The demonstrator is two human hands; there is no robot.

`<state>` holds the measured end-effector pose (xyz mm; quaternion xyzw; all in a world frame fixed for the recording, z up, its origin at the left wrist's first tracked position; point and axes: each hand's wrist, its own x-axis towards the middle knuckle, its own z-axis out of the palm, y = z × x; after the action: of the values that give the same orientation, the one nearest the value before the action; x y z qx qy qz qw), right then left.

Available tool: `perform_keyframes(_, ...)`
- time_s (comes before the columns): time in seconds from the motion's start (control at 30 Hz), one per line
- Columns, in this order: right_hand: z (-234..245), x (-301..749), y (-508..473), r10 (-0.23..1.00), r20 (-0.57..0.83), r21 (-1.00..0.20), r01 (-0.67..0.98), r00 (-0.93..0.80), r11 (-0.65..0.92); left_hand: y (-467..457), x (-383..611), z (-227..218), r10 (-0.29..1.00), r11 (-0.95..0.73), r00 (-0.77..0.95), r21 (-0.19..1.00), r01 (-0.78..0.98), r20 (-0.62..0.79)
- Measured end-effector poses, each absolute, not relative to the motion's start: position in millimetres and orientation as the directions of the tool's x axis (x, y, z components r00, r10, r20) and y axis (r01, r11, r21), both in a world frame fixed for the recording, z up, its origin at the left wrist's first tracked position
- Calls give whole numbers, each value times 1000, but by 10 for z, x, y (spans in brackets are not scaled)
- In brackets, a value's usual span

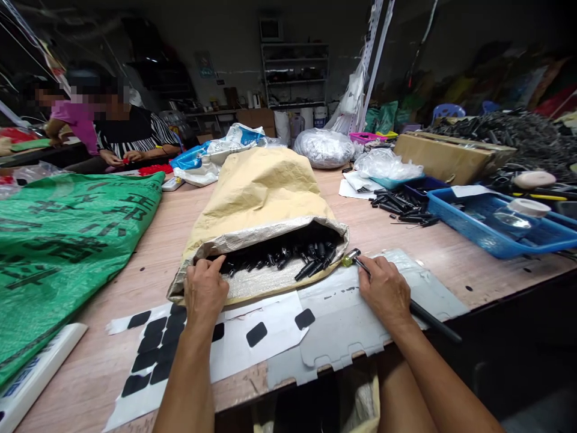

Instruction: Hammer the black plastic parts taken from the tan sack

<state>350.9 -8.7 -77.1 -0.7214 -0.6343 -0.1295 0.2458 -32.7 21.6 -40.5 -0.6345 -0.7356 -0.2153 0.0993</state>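
Observation:
A tan woven sack (265, 186) lies on the table with its mouth toward me. Inside the opening are several small black tubular parts (315, 255). My left hand (205, 288) is at the left corner of the mouth, fingers curled on the sack's edge and one finger reaching along the opening. To the right of the mouth, my right hand (385, 288) is closed around a slim black rod (435, 322), which sticks out behind the hand toward the table edge. Just beyond those fingertips is a short piece with a yellow-green end (348, 260); whether it joins the rod, I cannot tell.
White sheets with black rounded stickers (256, 334) and a grey mat (333, 349) lie along the front edge. A green sack (67, 240) covers the left. Loose black parts (406, 207) and a blue tray (496, 237) are at right. Another person (135, 135) sits at back left.

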Motion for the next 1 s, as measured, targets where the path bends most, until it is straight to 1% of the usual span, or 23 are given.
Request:
perform_keyframes(0.03, -773, 3510, -87, 850, 502, -189, 979, 159, -71, 216, -324, -415, 898, 125, -178, 153, 980, 402)
perform_keyframes(0.1, -773, 3510, -88, 847, 508, -187, 980, 157, -70, 214, -319, -425, 905, 139, -177, 124, 983, 387)
perform_keyframes(0.4, -758, 3504, -88, 857, 487, -201, 976, 169, -78, 211, -339, -451, 885, 85, -148, 161, 983, 441)
perform_keyframes(0.5, -745, 3499, -90, 862, 479, -204, 976, 168, -78, 128, -214, -360, 893, -6, -94, 222, 975, 440)
perform_keyframes(0.57, -728, 3491, -94, 865, 472, -210, 975, 170, -77, 35, -26, -293, 900, -128, -11, 288, 949, 436)
perform_keyframes(0.63, -711, 3482, -97, 866, 468, -215, 973, 175, -81, -76, 233, -247, 910, -273, 108, 382, 883, 400)
perform_keyframes(0.7, -699, 3475, -100, 865, 468, -215, 973, 181, -87, -181, 512, -238, 918, -369, 229, 489, 790, 322)
perform_keyframes(0.77, -697, 3473, -103, 864, 469, -216, 972, 182, -88, -257, 741, -268, 923, -384, 290, 558, 736, 252)
perform_keyframes(0.83, -699, 3474, -108, 865, 469, -218, 972, 180, -85, -293, 874, -327, 931, -364, 295, 574, 733, 215)
perform_keyframes(0.9, -701, 3473, -113, 867, 465, -221, 972, 179, -83, -300, 907, -398, 935, -354, 288, 571, 740, 206)
perform_keyframes(1.0, -695, 3467, -113, 872, 453, -225, 970, 185, -88, -301, 844, -501, 928, -373, 293, 584, 721, 231)
